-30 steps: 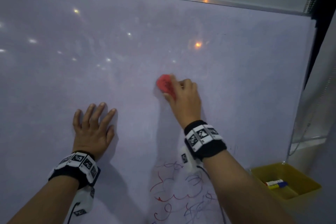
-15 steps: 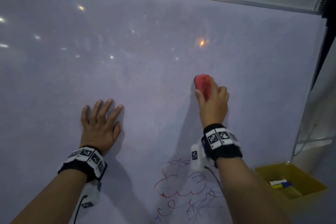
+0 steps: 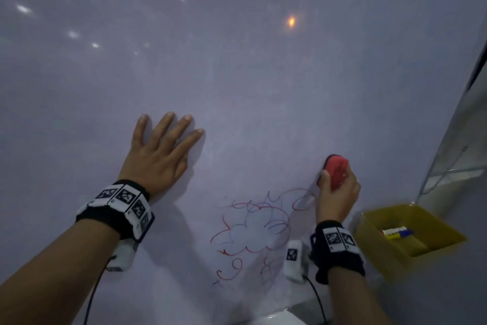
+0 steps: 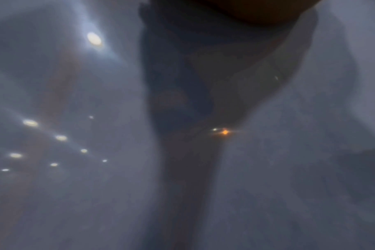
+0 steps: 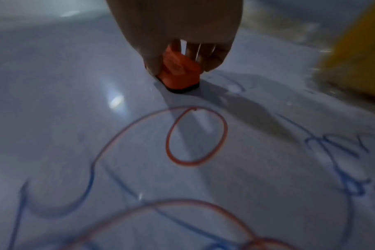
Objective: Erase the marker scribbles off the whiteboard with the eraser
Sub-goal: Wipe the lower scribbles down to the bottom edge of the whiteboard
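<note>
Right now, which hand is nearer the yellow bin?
Right. The right hand grips the eraser just left of the yellow bin; the left hand lies flat on the whiteboard, far left.

One whiteboard [image 3: 263, 87]. One red eraser [image 3: 336, 170], with a dark pad on its underside. One cluster of scribbles [image 3: 253, 229], drawn in two colours, red and blue; the separate strokes overlap too much to count. Two hands: one left hand [image 3: 158, 158] and one right hand [image 3: 338, 198]. Two wristbands, one on each wrist, each carrying several black-and-white square markers. One yellow bin [image 3: 390, 253]. Inside it one marker [image 3: 398, 232] is plain to see; whether more lie beneath cannot be told. Several light spots reflect on the board.
</note>
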The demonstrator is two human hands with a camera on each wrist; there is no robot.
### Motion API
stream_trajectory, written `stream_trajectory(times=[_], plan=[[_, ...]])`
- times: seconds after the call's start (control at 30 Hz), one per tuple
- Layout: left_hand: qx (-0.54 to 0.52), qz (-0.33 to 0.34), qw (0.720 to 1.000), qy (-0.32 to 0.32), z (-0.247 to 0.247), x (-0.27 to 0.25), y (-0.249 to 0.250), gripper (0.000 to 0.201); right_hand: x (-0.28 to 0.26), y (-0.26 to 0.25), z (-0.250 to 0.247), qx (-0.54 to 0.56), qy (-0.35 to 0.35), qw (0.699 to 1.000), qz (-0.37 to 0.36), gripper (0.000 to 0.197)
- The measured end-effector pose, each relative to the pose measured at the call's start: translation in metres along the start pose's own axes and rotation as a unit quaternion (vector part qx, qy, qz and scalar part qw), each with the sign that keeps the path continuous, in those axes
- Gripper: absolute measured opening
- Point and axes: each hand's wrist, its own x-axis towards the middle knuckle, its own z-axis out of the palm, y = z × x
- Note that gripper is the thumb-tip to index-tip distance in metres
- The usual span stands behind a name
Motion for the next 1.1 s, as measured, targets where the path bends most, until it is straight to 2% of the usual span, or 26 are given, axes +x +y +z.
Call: stream_trajectory(times=[0.07,0.13,0.2,0.23,0.3,0.4,0.47,0.5,0.57,0.63,0.7,0.73,0.83,0.87,0.93,1.03,1.1], plan=[[-0.007,-0.002,1.0,0.0,0.0,0.0,0.002,0.048,-0.012,-0.005,0.007,0.01,0.023,1.0,0.02,0.051],[-0.011,-0.01,1.0,0.008,-0.001,0.0,0.004,0.048,-0.05,-0.016,0.016,0.01,-0.02,0.997,-0.075,0.05],[-0.012,-0.015,1.0,0.011,-0.002,0.0,0.004,0.049,-0.085,-0.016,0.02,-0.017,-0.086,0.979,-0.182,0.052],[-0.014,-0.017,1.0,0.013,-0.002,0.0,0.004,0.049,-0.087,-0.007,0.018,-0.035,-0.097,0.973,-0.206,0.052],[-0.015,-0.019,1.0,0.02,-0.002,0.0,0.005,0.05,-0.06,0.014,0.009,-0.025,-0.065,0.982,-0.177,0.056],[-0.016,-0.02,0.999,0.025,-0.001,0.0,0.005,0.049,0.002,0.047,-0.012,0.017,0.021,0.999,-0.028,0.06],[-0.012,-0.017,0.999,0.024,-0.001,0.001,0.004,0.048,0.027,0.056,-0.019,0.041,0.048,0.995,0.077,0.055],[-0.013,-0.016,1.0,0.021,-0.001,0.001,0.004,0.048,0.027,0.055,-0.016,0.041,0.053,0.992,0.103,0.052],[-0.015,-0.018,1.0,0.017,-0.001,0.001,0.004,0.048,0.007,0.049,-0.007,0.04,0.037,0.996,0.075,0.051],[-0.01,-0.019,1.0,0.013,-0.001,0.0,0.004,0.048,-0.017,0.052,-0.004,0.062,-0.015,0.998,0.02,0.051],[-0.009,-0.021,1.0,0.009,-0.001,-0.001,0.004,0.048,-0.017,0.063,-0.01,0.041,-0.042,0.998,0.0,0.052],[-0.009,-0.022,1.0,0.01,-0.001,0.0,0.004,0.048,-0.005,0.074,-0.013,0.035,-0.032,0.999,0.004,0.054],[-0.004,-0.024,1.0,0.011,-0.002,0.002,0.004,0.047,0.026,0.09,-0.019,0.067,0.007,0.994,0.091,0.051],[-0.007,-0.024,1.0,0.011,-0.002,0.002,0.004,0.047,0.026,0.088,-0.018,0.067,0.013,0.993,0.099,0.05],[-0.009,-0.024,1.0,0.012,-0.002,0.001,0.005,0.047,0.007,0.08,-0.013,0.054,0.0,0.996,0.069,0.046],[-0.008,-0.028,0.999,0.013,-0.003,0.001,0.006,0.046,-0.016,0.075,-0.016,0.041,-0.06,0.997,-0.003,0.045],[-0.004,-0.028,0.999,0.015,-0.004,0.002,0.007,0.046,-0.002,0.088,-0.017,0.039,-0.049,0.998,0.016,0.047]])
